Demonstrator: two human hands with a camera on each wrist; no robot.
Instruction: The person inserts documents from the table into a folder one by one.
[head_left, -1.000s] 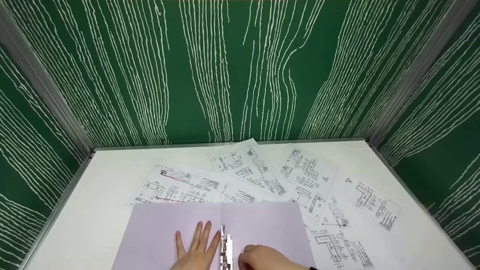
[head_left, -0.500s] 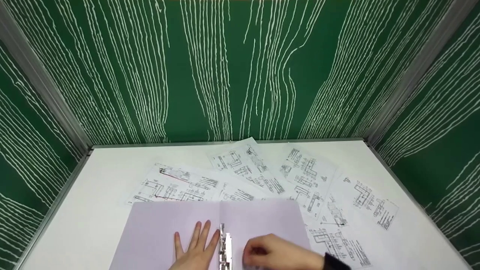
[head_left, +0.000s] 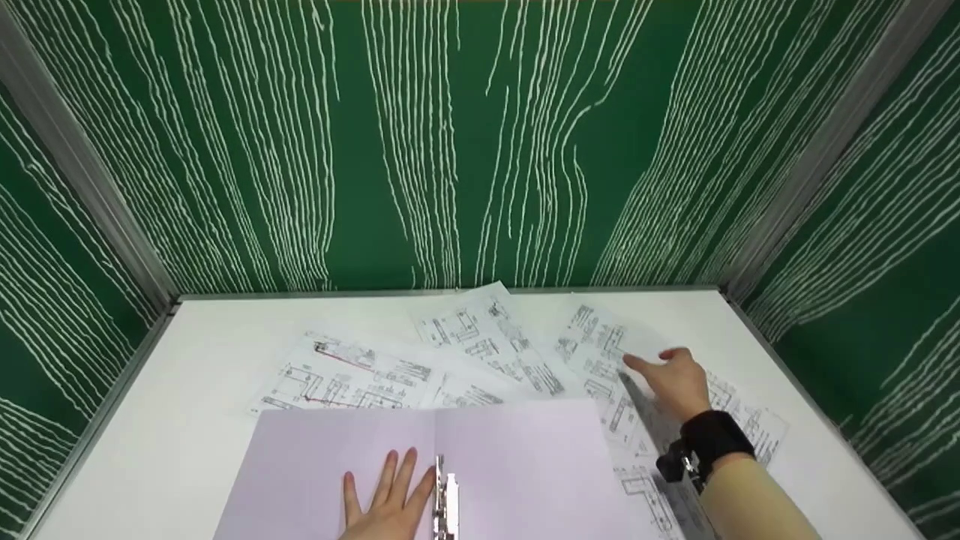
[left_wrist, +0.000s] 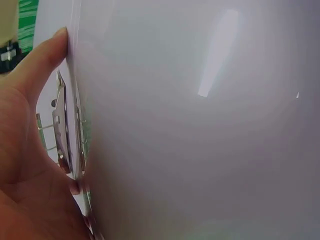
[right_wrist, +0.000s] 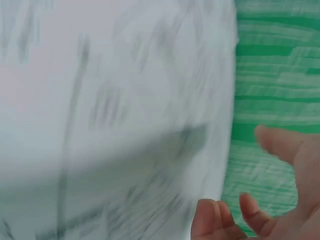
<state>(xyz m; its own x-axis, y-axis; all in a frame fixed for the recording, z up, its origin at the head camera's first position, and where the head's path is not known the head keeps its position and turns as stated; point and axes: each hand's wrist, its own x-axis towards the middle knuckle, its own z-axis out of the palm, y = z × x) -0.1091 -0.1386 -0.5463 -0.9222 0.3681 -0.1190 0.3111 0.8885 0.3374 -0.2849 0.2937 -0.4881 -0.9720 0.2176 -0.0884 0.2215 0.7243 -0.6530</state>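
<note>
A light purple folder (head_left: 517,457) lies spread open at the front of the table, with a metal clip (head_left: 448,502) along its spine. My left hand (head_left: 386,506) rests on its left cover with fingers spread, close to the clip. In the left wrist view the thumb (left_wrist: 47,52) is beside the clip, and the pale cover (left_wrist: 200,150) fills most of the picture. My right hand (head_left: 675,386) is above the drawing sheets (head_left: 600,337) at the right, thumb and fingers apart, holding nothing. The sheets look blurred in the right wrist view.
More printed drawing sheets (head_left: 352,371) overlap behind the folder, some marked in red. Another drawing sheet (head_left: 641,487) lies right of the folder, partly beneath it. Green walls (head_left: 405,150) with white lines enclose the white table (head_left: 172,420).
My right hand has left the folder beside the clip and moved right and away over the sheets, its fingers spreading apart. The left hand stays on the cover.
</note>
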